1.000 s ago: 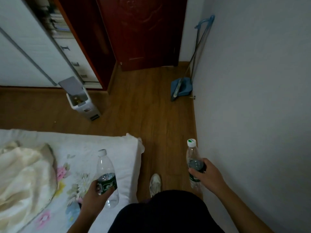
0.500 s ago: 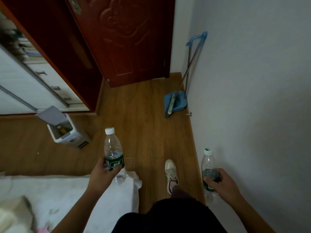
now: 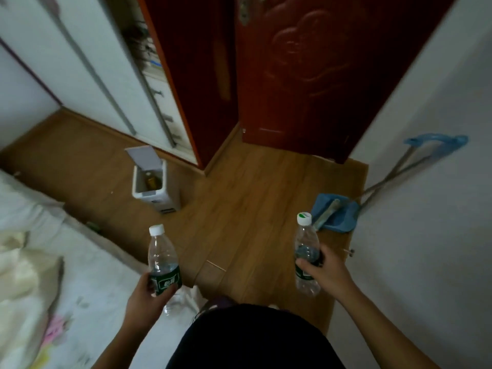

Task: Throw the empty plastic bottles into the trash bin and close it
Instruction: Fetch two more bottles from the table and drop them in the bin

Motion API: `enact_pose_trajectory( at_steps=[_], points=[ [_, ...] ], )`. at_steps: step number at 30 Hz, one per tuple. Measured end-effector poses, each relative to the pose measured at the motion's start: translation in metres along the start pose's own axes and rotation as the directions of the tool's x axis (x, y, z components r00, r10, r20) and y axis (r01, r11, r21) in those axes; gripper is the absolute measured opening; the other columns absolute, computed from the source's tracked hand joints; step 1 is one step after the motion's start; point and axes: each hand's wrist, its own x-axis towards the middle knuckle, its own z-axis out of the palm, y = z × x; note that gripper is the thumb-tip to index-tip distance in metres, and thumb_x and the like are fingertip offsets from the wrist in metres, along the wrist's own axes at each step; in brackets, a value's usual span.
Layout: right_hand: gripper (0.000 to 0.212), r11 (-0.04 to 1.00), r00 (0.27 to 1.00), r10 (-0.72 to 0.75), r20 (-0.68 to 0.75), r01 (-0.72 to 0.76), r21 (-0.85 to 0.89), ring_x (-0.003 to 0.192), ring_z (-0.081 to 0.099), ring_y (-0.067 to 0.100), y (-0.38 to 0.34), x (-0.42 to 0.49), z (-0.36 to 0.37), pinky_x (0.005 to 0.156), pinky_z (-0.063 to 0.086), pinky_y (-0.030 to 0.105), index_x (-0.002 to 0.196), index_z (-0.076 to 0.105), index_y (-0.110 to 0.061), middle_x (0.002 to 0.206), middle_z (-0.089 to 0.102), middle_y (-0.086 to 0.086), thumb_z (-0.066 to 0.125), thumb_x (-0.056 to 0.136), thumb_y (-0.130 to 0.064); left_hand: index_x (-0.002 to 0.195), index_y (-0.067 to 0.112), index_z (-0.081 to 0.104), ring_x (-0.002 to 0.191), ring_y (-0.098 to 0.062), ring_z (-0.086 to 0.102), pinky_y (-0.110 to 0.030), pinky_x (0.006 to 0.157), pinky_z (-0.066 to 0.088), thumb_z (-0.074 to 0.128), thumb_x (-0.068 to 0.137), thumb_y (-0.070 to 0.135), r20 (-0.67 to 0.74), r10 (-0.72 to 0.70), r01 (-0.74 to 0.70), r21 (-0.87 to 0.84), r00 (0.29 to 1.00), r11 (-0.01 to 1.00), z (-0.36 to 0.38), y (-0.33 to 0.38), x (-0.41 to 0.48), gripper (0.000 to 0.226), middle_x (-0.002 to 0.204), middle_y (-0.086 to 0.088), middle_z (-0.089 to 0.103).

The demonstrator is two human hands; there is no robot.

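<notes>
The view has swung left, bringing the open trash bin [image 3: 155, 182] closer, at eleven o'clock. The left hand [image 3: 149, 296] grips one plastic bottle [image 3: 162, 262], the right hand [image 3: 323, 270] another bottle [image 3: 306, 243]; dropping them comes next.

Two clear capped bottles [image 3: 162, 259] [image 3: 306, 246] upright; white bin [image 3: 154, 193] lid open.

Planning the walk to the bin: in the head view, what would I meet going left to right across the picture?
Bed → open trash bin → bottle in the left hand → bottle in the right hand → blue dustpan → white wall.
</notes>
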Motion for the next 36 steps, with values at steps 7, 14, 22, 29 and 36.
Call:
enact_pose_trajectory(
  at_steps=[7,14,22,29,36],
  points=[
    [0.066,0.98,0.97,-0.061,0.236,0.103,-0.17,0.125,0.056,0.024,-0.112,0.105,0.032,0.101,0.05,0.045,0.138,0.05,-0.026,0.133,0.06,-0.002,0.077,0.08,-0.042,0.118,0.026,0.065,0.092,-0.011,0.072,-0.039,0.081,0.058,0.078,0.065,0.072,-0.147,-0.226,0.207,-0.135,0.963,0.969,-0.017,-0.029,0.019,0.071,0.103,0.007,0.076],
    [0.064,0.973,0.954,-0.006,0.298,0.075,-0.22,0.127,0.055,0.026,-0.179,0.188,0.062,0.097,0.046,0.04,0.137,0.049,-0.023,0.129,0.059,0.001,0.077,0.081,-0.037,0.12,0.022,0.065,0.09,-0.012,0.071,-0.032,0.071,0.053,0.082,0.07,0.061,-0.154,-0.311,0.286,-0.163,0.938,0.944,-0.036,0.002,0.101,0.065,0.103,0.006,0.076],
    [0.06,0.989,0.971,0.047,0.236,-0.011,-0.15,0.108,0.058,0.021,-0.237,0.25,0.071,0.094,0.05,0.039,0.124,0.055,-0.021,0.123,0.063,0.007,0.082,0.073,-0.039,0.136,0.01,0.052,0.101,-0.023,0.066,-0.035,0.083,0.054,0.082,0.08,0.036,-0.113,-0.149,0.131,-0.158,0.982,0.979,-0.088,0.103,0.226,0.069,0.122,-0.008,0.068],
    [0.055,0.984,0.957,0.075,0.282,-0.024,-0.178,0.106,0.06,0.022,-0.303,0.326,0.095,0.098,0.051,0.044,0.121,0.056,-0.02,0.114,0.063,0.005,0.083,0.075,-0.033,0.137,0.016,0.052,0.1,-0.013,0.065,-0.034,0.087,0.056,0.083,0.076,0.042,-0.17,-0.102,0.063,-0.223,0.98,0.973,-0.132,0.145,0.306,0.073,0.116,0.006,0.065],
    [0.048,0.965,0.926,0.014,0.376,0.086,-0.247,0.1,0.064,0.019,-0.396,0.429,0.166,0.091,0.053,0.04,0.109,0.06,-0.025,0.11,0.066,0.001,0.087,0.071,-0.036,0.131,0.013,0.058,0.103,-0.023,0.068,-0.035,0.083,0.054,0.084,0.077,0.036,-0.27,-0.297,0.224,-0.269,0.916,0.937,-0.158,0.137,0.359,0.065,0.118,-0.006,0.072]
  ],
)
